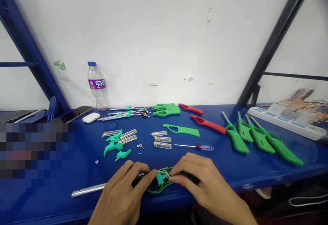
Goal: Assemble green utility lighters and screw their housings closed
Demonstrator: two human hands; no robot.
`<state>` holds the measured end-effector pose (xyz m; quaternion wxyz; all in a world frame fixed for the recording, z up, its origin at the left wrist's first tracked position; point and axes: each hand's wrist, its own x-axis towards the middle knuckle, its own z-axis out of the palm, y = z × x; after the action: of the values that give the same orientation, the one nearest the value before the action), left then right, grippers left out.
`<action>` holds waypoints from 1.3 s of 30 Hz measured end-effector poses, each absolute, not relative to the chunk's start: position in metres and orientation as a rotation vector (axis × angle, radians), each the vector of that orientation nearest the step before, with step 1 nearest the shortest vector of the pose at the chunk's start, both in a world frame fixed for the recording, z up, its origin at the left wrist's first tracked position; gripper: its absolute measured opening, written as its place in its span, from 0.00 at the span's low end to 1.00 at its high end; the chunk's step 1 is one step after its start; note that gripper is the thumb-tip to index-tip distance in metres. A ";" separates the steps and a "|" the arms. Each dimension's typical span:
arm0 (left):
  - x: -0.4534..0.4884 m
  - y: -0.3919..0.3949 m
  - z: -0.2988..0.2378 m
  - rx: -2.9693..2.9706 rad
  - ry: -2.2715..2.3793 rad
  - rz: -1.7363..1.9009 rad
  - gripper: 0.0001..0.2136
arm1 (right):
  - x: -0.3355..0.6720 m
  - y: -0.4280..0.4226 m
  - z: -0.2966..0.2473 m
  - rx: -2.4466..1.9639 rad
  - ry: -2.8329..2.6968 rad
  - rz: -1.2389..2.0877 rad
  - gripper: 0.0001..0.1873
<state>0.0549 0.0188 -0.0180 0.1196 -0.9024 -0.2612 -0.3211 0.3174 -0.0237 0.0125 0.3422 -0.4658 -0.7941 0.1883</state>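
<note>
At the table's front edge lies an opened gas lighter, its green half shell (154, 191) showing between my hands. My left hand (123, 187) is closed round its tube end, and the silver metal tube (87, 190) sticks out to the left. Inside the shell sit a teal trigger (160, 178) and a thin white wire (164, 172). My right hand (202, 175) pinches with thumb and forefinger at the wire, beside the trigger; its fingertips partly hide what they grip. The handle end of the shell is mostly under my right hand.
Beyond my hands lie clear fuel tanks (162, 145), loose teal triggers (123, 154), a screwdriver (205, 147), green shells (181, 130) and red shells (208, 124). Several assembled green lighters (237, 139) lie right, near a power strip (289, 124). A bottle (98, 88) stands at the wall.
</note>
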 end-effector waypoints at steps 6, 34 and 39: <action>0.061 0.011 -0.011 -2.678 -0.792 -0.956 0.15 | 0.318 -0.023 0.009 -1.175 -2.088 0.440 0.06; 0.071 0.003 -0.006 -2.652 -0.829 -1.081 0.11 | 0.312 -0.026 0.001 -1.082 -2.261 -0.019 0.07; 0.071 0.003 -0.010 -2.603 -0.828 -1.038 0.12 | 0.310 -0.025 0.001 -1.051 -2.232 -0.026 0.07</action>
<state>0.0708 0.0029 -0.0105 0.1097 -0.8854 -0.2817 -0.3530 0.3098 -0.0247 0.0007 0.3310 -0.4019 -0.8537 -0.0101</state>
